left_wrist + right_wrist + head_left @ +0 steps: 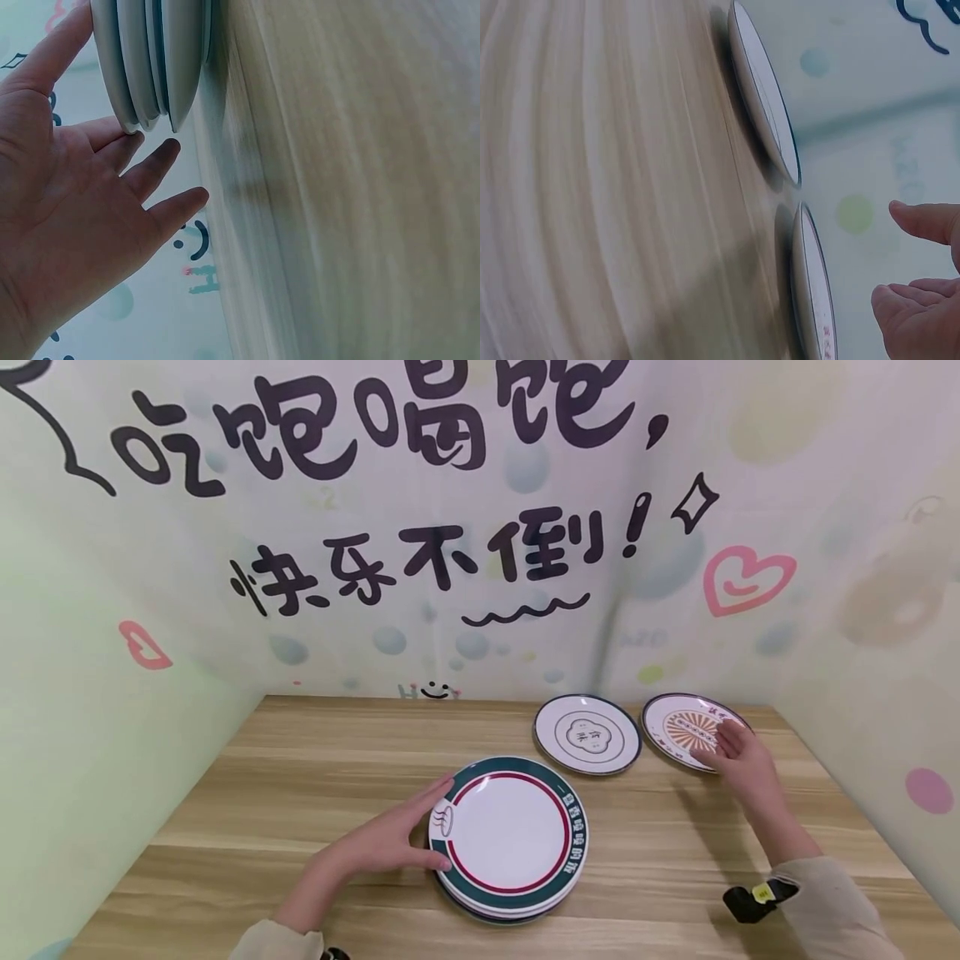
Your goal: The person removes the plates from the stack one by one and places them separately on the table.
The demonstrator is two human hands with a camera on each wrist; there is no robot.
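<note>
A stack of several plates stands near the middle of the table. The top one is white with a wide green rim and a red ring. Spread around the left side of this stack is my left hand, thumb and fingertips at the rim; in the left wrist view, the lower fingers point away from the plate edges. At the back right, my right hand hovers over a white plate with an orange ray pattern. The right wrist view has its thumb apart from the fingers, nothing between them.
Left of the ray-patterned plate lies another white plate with a dark rim and a small central design. A printed backdrop rises behind the wooden table and along both its sides.
</note>
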